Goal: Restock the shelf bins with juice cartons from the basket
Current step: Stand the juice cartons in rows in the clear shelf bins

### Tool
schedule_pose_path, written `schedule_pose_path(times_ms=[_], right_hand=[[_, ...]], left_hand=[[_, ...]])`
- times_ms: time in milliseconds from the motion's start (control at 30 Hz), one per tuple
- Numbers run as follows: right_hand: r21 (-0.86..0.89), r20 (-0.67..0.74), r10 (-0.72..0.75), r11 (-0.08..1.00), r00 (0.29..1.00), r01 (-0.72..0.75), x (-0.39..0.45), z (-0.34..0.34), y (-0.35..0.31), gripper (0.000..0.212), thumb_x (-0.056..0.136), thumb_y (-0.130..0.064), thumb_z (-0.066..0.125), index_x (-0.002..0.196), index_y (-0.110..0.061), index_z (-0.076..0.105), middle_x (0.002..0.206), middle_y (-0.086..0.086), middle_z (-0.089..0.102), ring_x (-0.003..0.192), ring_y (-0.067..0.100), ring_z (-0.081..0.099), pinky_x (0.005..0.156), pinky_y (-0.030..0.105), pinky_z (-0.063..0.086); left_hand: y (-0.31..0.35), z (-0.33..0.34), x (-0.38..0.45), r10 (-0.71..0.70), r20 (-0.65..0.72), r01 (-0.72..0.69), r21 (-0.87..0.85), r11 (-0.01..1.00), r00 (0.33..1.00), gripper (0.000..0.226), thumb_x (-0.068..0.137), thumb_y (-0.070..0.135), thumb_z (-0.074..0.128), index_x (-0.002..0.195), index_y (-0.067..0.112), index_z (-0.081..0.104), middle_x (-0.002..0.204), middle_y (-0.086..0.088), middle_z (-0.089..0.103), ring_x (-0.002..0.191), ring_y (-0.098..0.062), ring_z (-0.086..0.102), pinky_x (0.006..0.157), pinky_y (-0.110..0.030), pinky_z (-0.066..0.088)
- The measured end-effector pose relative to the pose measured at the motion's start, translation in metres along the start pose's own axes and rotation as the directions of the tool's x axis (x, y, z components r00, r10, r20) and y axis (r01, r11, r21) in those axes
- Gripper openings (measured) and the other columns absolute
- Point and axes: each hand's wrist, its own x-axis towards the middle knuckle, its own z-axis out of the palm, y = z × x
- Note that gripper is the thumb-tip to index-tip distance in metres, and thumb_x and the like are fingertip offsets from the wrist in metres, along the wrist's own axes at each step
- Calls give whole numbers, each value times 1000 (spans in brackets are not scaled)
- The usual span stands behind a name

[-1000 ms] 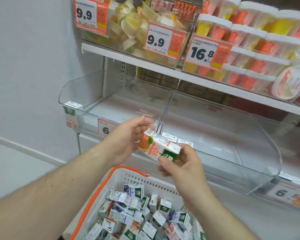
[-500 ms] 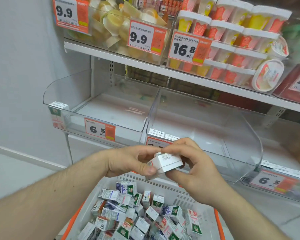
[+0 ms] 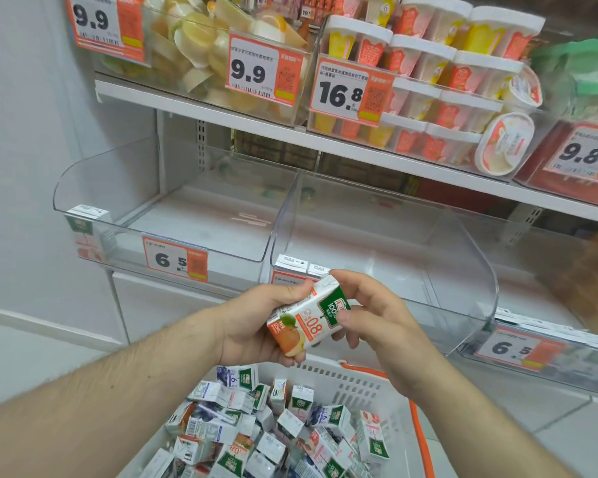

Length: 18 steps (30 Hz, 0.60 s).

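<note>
— From the head view, what is being held?

— One small juice carton [image 3: 308, 317], lying tilted between both hands, above the white basket [image 3: 363, 384] with the orange rim and in front of the clear shelf bins. The left hand [image 3: 256, 327] cups it from beneath and behind, fingers curled round its lower end. The right hand [image 3: 373, 319] pinches the green end, thumb on the printed face and fingers over the top edge.

— How would you say it handles?

— Light, I'd judge, and fairly stiff: a little paperboard brick with flat faces and square corners. The coating looks smooth, so perhaps a bit slick. Squeezing the broad faces could dent it; better to hold it across the narrow sides, near the ends.

— Where should it go?

— Both bins ahead look nearly bare. The left bin [image 3: 173, 215] has one carton [image 3: 83, 222] at its front left corner; the middle bin [image 3: 377, 236] has a couple of cartons [image 3: 301, 265] at its front edge, just behind the hands. The basket is heaped with more cartons [image 3: 273, 429].

— Any writing?

— On the held carton, "100%" on a green panel and "08" in orange, beside fruit artwork. The bin price tags [image 3: 175, 258] read "6.5". The upper shelf tags read "9.9", "16.8" and "9.8". The smaller print is too fine to read.
</note>
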Motion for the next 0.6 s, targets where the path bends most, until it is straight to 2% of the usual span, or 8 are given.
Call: schedule_pose_path(times_ms=[100,200,267,333,400,433,533,600], right_hand=[[35,-161,16,999,987,-10,1,3,-1,25,84,-2,72,107,-12,67,82,3,72,56,13,58,49,21,44],[183,-376,99,983,921,-30,8,-7,-4,12,93,1,58,96,-6,67,66,6,67,45,12,51,43,21,40],[316,-453,208,947,867,-62,14,-21,-9,13,96,-8,55,89,-6,66,64,8,63,43,11,48,43,21,37],[421,-482,314,902,818,-98,20,-34,-11,17,97,-16,56,88,-5,66,63,7,61,42,9,49,43,20,37],[473,-492,369,874,789,-114,25,-43,-13,19,97,-21,58,90,-5,66,59,6,61,41,9,50,41,19,38],[483,-498,379,868,780,-114,27,-46,-13,18,96,-22,59,90,-6,66,58,5,60,41,9,50,41,18,39],[457,-538,365,884,760,-102,31,-53,-16,17,95,-21,61,88,-6,66,55,3,61,43,9,51,45,20,40],[403,-580,314,913,752,-71,33,-57,-19,15,94,-19,63,88,-5,67,56,3,62,45,10,50,49,23,38]], left_hand=[[3,8,3,2,-12,-2,0,1000,1000,48,80,52,52,93,10,70,79,-14,69,57,-24,60,50,-27,49],[10,5,9,164,-201,-152,71,986,966,35,94,39,51,94,9,68,84,-11,71,65,-21,64,61,-29,50],[13,-3,10,350,-386,-261,264,929,854,20,96,26,55,93,11,68,88,-8,72,64,-16,62,61,-29,48],[13,-12,13,534,-491,-287,491,822,688,10,93,20,61,85,18,68,82,-1,69,63,-11,58,60,-27,44],[8,-18,18,679,-479,-256,678,689,557,11,88,16,65,80,24,65,75,8,62,63,-7,52,63,-25,42],[6,-20,21,735,-440,-223,759,612,516,13,86,15,66,80,26,64,74,12,59,63,-5,50,64,-24,41],[1,-28,28,853,-280,-153,913,379,441,17,81,10,67,84,26,63,81,17,54,77,-4,48,75,-26,39],[0,-32,32,883,-241,-113,944,309,404,15,80,9,69,89,22,67,86,15,51,88,-11,46,83,-29,37]])
